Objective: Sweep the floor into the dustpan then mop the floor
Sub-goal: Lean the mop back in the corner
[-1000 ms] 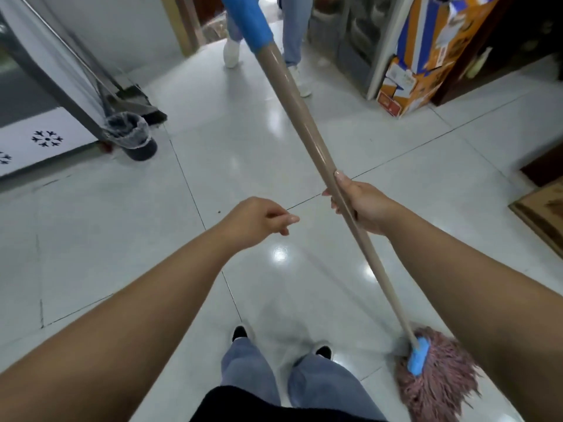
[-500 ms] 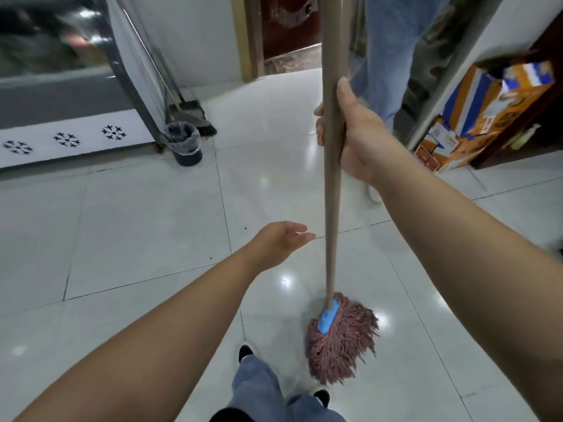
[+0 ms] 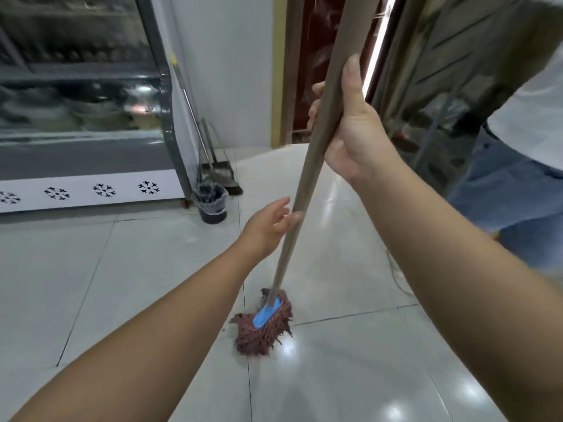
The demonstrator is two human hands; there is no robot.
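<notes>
A mop stands nearly upright before me, its brown handle (image 3: 307,172) rising out of the top of the view. Its reddish string head (image 3: 263,327) with a blue clamp rests on the white tiled floor (image 3: 137,269). My right hand (image 3: 350,126) grips the handle high up, thumb along the shaft. My left hand (image 3: 271,223) reaches in lower down with its fingers extended, the fingertips just touching the handle. A dustpan (image 3: 217,170) and a broom lean in the far corner.
A small black bin (image 3: 211,202) with a liner stands beside the dustpan. A glass display cabinet (image 3: 79,95) fills the left. Another person in jeans (image 3: 511,208) stands close on the right, near a doorway.
The mop has swung from a slant at my right to nearly upright in front of me. My right hand rose with the handle. My left hand moved in and now touches the handle.
</notes>
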